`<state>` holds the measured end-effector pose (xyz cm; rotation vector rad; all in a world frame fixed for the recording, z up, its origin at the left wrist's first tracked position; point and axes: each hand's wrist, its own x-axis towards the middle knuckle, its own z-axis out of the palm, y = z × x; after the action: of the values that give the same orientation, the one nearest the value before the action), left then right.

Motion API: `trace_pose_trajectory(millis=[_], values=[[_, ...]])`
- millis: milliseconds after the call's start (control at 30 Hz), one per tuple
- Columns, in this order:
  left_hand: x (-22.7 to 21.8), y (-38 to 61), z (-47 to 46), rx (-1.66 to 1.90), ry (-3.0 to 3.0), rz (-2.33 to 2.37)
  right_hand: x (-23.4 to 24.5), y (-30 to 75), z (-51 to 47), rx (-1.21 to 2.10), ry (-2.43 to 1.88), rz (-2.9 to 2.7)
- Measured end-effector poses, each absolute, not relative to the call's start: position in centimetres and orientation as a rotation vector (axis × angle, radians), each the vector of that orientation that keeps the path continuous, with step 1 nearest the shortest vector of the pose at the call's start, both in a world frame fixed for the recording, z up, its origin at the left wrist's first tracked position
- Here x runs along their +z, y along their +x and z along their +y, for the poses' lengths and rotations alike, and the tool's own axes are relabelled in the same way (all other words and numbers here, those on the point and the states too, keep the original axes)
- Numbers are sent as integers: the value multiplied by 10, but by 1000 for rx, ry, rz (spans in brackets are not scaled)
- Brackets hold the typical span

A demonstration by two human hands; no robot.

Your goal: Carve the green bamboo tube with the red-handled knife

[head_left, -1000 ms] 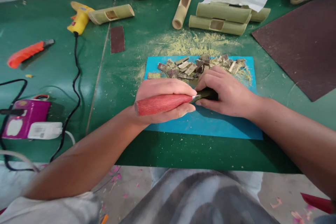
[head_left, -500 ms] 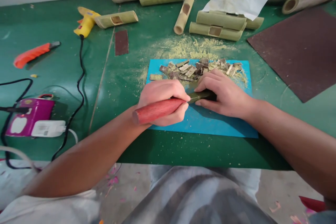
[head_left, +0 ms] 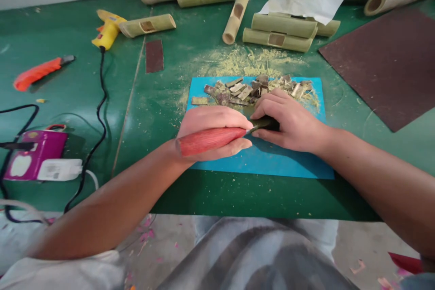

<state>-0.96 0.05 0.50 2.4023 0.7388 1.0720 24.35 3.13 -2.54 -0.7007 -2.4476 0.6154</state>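
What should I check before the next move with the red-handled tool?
1. Left hand gripping the red-handled tool: ok, closed around the handle.
2. Right hand holding the dark green piece: ok, gripped near its visible end.
3. Right hand out of the tool's line: not ok, as the tool appears to point toward it.
4. Tool's tip set on the piece: cannot tell, the contact is too small to make out.
5. Blue sheet free of scraps: not ok, scraps lie along its far part.
6. Orange-handled tool away from both hands: ok, off to the left.
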Motion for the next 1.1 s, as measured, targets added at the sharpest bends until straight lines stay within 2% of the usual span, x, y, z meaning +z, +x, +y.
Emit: trace_pose_trajectory(millis=[533,1100], values=[[4,-10,4,1034,2341,803,-22,243,32,645,-730,-2450],[3,-11,8,1094,2398,662,-21,242,33,684,-744,-2449]])
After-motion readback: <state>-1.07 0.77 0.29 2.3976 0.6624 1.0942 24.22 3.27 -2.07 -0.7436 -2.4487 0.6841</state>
